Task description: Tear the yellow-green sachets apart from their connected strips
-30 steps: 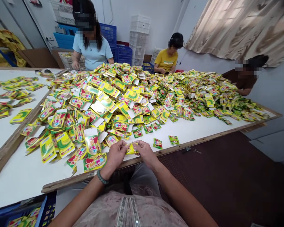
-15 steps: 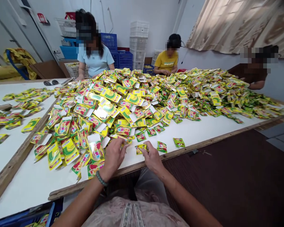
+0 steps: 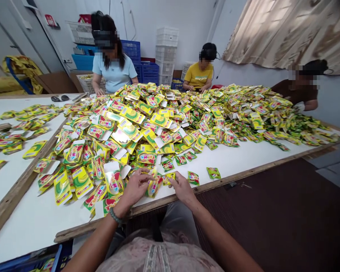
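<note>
My left hand (image 3: 136, 186), with a dark beaded bracelet at the wrist, grips a small yellow-green candy box (image 3: 152, 189), slightly blurred and held upright over the front of the table. Close by on its right, my right hand (image 3: 183, 186) pinches a small yellow-green sachet (image 3: 167, 178) between thumb and fingers. The sachet and the box nearly meet. Beyond both hands rises a big heap of similar boxes (image 3: 130, 130), several with white flaps raised. Loose green sachets (image 3: 193, 178) lie just right of my right hand, another sachet (image 3: 213, 173) farther right.
Wooden strips edge the white table (image 3: 187, 200); one strip (image 3: 25, 179) divides off the left part, where more boxes lie. Across the heap sit co-workers in light blue (image 3: 113, 73), yellow (image 3: 197, 75) and brown. Stacked crates (image 3: 166, 56) stand behind. A blue crate (image 3: 49, 260) is at lower left.
My left hand now holds a box, lifted from the heap's front edge toward the sachet. My right hand keeps its sachet almost in place. The view shifts slightly.
</note>
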The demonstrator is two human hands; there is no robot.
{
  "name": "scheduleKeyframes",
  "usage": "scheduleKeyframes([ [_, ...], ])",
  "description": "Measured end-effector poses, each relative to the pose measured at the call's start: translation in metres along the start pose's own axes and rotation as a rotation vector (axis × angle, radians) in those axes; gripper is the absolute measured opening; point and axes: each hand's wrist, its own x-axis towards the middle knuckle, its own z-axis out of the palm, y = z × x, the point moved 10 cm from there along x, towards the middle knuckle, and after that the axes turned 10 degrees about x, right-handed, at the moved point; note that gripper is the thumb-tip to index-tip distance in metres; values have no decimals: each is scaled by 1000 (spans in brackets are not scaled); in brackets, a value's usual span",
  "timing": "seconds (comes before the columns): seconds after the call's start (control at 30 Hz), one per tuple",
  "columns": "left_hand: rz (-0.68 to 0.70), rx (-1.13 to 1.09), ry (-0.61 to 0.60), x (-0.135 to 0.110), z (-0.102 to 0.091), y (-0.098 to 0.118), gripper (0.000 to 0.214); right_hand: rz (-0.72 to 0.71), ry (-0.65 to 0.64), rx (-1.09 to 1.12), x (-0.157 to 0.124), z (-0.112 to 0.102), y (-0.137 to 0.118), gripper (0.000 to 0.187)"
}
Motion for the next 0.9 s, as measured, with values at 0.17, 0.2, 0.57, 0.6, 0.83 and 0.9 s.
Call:
scheduleKeyframes([
  [0.17,-185,-163,15,-10,23,-15,38,-34,-1,-119,4,20,-5,12],
  [0.2,-212,-139,21,-11,26,-18,50,-25,34,-108,6,17,-4,12],
  [0.57,-265,-425,-86,-9,33,-26,30,-20,-29,-54,25,-17,4,26],
  [0.6,-265,-499,-123,-10,35,-24,32,-22,-49,-33,26,-16,3,27],
  [0.83,-368,-857,-293,-14,46,-15,43,-49,-58,109,29,-7,-22,25],
  [0.9,-385,-838,-295,-15,49,-15,46,-54,-88,123,26,1,-27,26],
])
